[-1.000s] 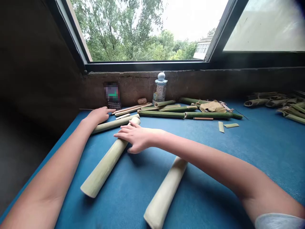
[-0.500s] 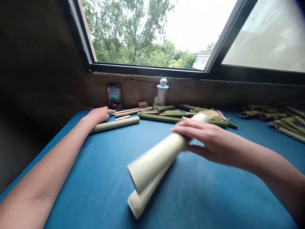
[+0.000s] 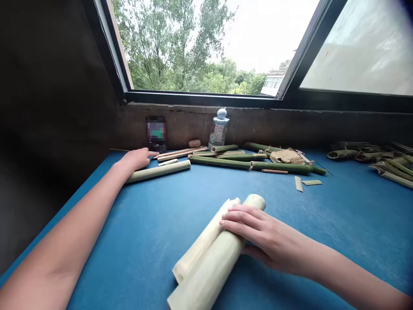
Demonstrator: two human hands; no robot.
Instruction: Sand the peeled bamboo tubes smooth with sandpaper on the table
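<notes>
On the blue-covered work table (image 3: 338, 224), below the window, the right hand (image 3: 258, 234) was closed on a pale shaved bamboo tube (image 3: 213, 267), curled across its upper side with the thumb low on the flank facing the camera. This tube lay diagonally on the table near the bottom of the view. A second pale bamboo tube (image 3: 200, 245) lay alongside it, touching on its left and running at nearly the same angle.

The left hand (image 3: 137, 159) was open and palm down at the far left, gripping nothing. It was just behind a third pale bamboo tube (image 3: 158, 171), and contact between them could not be confirmed. Just beyond its fingertips lay flat bamboo strips (image 3: 176, 153) and a pixelated device (image 3: 156, 133) propped against the concrete sill (image 3: 258, 125).

Along the sill stood a glass jar with a blue lid (image 3: 219, 129), with a ball of twine (image 3: 194, 143) beside it. Green bamboo stalks (image 3: 219, 162) and brown paper (image 3: 285, 157) lay to the right of these, and a heap of cut bamboo pieces (image 3: 387, 165) lay at the right end of the table.
</notes>
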